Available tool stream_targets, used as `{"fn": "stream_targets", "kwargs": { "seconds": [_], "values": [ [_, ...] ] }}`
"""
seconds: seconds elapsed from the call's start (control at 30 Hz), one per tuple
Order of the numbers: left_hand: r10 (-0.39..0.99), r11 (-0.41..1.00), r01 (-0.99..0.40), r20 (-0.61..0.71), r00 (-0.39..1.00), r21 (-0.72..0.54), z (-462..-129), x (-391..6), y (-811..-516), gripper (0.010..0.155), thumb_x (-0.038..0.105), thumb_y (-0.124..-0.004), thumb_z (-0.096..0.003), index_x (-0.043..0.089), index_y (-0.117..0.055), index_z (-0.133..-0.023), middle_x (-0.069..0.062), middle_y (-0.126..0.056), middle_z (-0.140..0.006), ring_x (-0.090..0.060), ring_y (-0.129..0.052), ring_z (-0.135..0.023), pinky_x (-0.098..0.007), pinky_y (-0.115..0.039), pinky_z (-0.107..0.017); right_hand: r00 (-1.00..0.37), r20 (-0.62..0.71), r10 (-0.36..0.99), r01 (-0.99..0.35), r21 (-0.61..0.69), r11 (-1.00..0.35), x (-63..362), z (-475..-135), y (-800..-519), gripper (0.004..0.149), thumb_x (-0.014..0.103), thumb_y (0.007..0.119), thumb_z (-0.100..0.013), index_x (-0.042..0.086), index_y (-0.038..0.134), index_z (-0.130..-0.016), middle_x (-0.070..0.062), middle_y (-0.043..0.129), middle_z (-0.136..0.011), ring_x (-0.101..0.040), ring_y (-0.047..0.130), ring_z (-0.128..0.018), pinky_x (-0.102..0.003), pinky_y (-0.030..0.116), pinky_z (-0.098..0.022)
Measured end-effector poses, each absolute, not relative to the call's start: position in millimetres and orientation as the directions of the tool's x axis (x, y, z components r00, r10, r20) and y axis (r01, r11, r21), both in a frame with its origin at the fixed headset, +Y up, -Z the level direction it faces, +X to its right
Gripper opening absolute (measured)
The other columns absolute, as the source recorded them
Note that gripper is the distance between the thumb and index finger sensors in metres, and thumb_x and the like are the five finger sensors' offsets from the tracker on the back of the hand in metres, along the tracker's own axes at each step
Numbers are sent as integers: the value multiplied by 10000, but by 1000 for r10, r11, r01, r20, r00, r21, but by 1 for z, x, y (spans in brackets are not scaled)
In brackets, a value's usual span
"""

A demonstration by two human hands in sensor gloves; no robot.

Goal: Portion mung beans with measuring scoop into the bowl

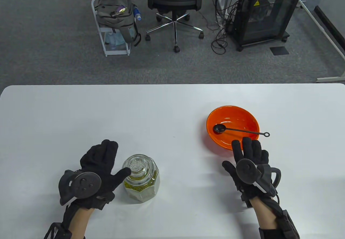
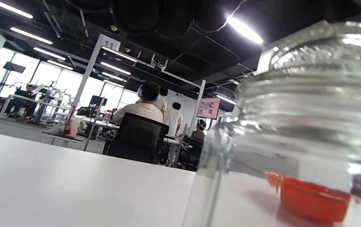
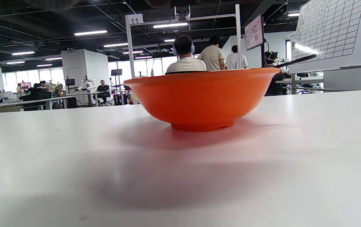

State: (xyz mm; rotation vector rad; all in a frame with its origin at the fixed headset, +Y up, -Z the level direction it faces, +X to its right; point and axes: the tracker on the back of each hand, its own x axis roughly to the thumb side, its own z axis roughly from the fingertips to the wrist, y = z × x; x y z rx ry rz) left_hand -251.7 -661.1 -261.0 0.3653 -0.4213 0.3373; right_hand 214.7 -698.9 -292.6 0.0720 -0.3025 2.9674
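In the table view, the measuring scoop (image 1: 237, 130) lies across the orange bowl (image 1: 215, 142) at the right of the white table (image 1: 172, 109), its round cup down inside the bowl toward the left and its thin handle running rightward over the rim, ending in a small ring just past the bowl's right edge. The right hand (image 1: 249, 160) lies flat just near of the bowl, fingers straight and grasping nothing, fingertips close to the bowl's near rim — so the handle's long axis runs left to right, crosswise just beyond those fingertips, and this hand is much the nearer one to it. The left hand (image 1: 98, 163) is released too, fingers straight, with the thumb reaching toward the lidded glass jar (image 1: 140, 178) of mung beans (image 1: 140, 189) just to its right; I cannot tell whether the thumb actually touches the glass. The jar, lid on, stands well apart from the bowl, to the bowl's near left. In the left wrist view the jar fills the right side, very close and blurred, with the bowl showing orange through the glass. In the right wrist view the bowl (image 3: 202, 94) sits straight ahead on the table, and the scoop's handle (image 3: 294, 61) slants up over its right rim — a short reach forward and to the right, I judge.
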Motion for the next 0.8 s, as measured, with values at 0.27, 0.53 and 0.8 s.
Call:
{"fn": "stream_targets", "kwargs": {
  "seconds": [0.27,0.53,0.8],
  "values": [
    [215,907,-362,506,835,213,-259,-223,-654,1037,888,-600,-462,97,-480,-1121,-210,-511,-1168,-514,-586,-989,-688,-513,-702,-986,77,145,-157,-185,-970,213,-293,-700,831,669,620,-440,260,358,-1114,-160,294,-1194,-520,353,-1068,-724,419,-716],
    [140,953,-252,492,859,169,-267,-198,-656,1022,874,-675,-463,124,-478,-1127,-223,-515,-1145,-514,-606,-981,-693,-525,-699,-988,77,135,-147,-181,-972,212,-293,-702,832,668,621,-439,258,358,-1113,-161,302,-1192,-522,359,-1066,-722,427,-714],
    [140,952,-252,484,864,175,-270,-198,-656,967,839,-698,-473,126,-543,-1108,-159,-654,-1031,-455,-710,-880,-670,-565,-684,-989,70,134,-144,-175,-974,212,-294,-704,831,668,621,-440,257,357,-1113,-162,303,-1191,-523,360,-1065,-722,427,-714]
  ]
}}
